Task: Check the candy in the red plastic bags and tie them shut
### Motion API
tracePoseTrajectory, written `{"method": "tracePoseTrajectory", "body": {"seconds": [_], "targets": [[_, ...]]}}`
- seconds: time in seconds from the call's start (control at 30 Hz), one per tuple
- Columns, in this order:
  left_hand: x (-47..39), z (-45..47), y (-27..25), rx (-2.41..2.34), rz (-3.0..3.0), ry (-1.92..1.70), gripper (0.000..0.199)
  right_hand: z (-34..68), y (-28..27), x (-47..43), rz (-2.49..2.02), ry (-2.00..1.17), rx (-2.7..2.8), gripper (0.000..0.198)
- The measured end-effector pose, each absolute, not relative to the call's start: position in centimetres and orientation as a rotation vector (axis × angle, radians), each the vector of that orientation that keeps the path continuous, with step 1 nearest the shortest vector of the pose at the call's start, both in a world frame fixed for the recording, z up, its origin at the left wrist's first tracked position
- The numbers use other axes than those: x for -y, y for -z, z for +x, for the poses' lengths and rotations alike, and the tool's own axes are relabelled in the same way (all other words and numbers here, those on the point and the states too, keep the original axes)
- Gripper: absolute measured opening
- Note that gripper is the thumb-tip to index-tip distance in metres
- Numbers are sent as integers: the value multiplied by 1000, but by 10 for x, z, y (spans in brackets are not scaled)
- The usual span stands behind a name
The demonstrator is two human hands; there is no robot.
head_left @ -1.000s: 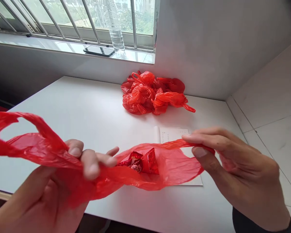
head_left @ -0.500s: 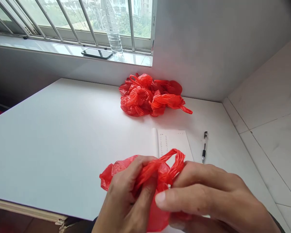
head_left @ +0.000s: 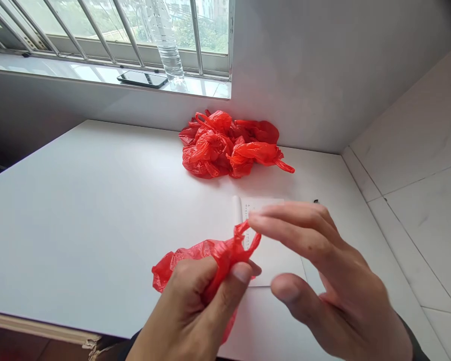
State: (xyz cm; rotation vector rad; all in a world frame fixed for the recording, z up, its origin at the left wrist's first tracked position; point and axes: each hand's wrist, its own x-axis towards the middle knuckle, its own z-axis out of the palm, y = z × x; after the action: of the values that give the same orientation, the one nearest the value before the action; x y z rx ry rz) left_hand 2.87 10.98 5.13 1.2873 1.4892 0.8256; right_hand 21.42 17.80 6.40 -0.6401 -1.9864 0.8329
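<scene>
A thin red plastic bag is gathered in my left hand, pinched between thumb and fingers. The bag's looped handle sticks up above the left thumb, and its crumpled body trails to the left and below the hand. My right hand is open to the right, thumb well apart from the fingers. Its fingertips come close to the top of the loop; whether they touch it I cannot tell. Behind the hands lies an open notebook with handwriting, partly covered by my right hand.
A pile of crumpled red plastic bags lies at the back of the white table, against the wall. A pen is mostly hidden behind my right hand. On the windowsill are a phone and a water bottle.
My right hand has let go of the bag's handle end, opened and risen. My left hand still grips the bag, its thumb now over the gathered handles. The view has shifted slightly.
</scene>
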Motion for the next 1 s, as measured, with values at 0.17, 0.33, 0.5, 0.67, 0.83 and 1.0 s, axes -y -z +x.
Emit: {"method": "tracePoseTrajectory", "body": {"seconds": [0.17,0.33,0.5,0.67,0.83,1.0], "targets": [[-116,17,-47,-1475,985,-927,49,211,-54,-193,-677,-962,2104,19],[-123,17,-52,-1427,470,-1103,45,204,-54,-187,-758,-1150,1957,13],[-123,10,-51,-1225,573,-1164,22,192,-54,-175,-609,-1378,1967,14],[-115,-3,-43,-1152,736,-1095,19,187,-42,-177,-632,-1282,1965,30],[-112,-9,-38,-1123,1019,-1071,18,183,-25,-193,-605,-1343,2141,71],[-113,-15,-12,-1427,1692,-1185,38,179,-22,-197,-776,-1576,2061,35]]}}
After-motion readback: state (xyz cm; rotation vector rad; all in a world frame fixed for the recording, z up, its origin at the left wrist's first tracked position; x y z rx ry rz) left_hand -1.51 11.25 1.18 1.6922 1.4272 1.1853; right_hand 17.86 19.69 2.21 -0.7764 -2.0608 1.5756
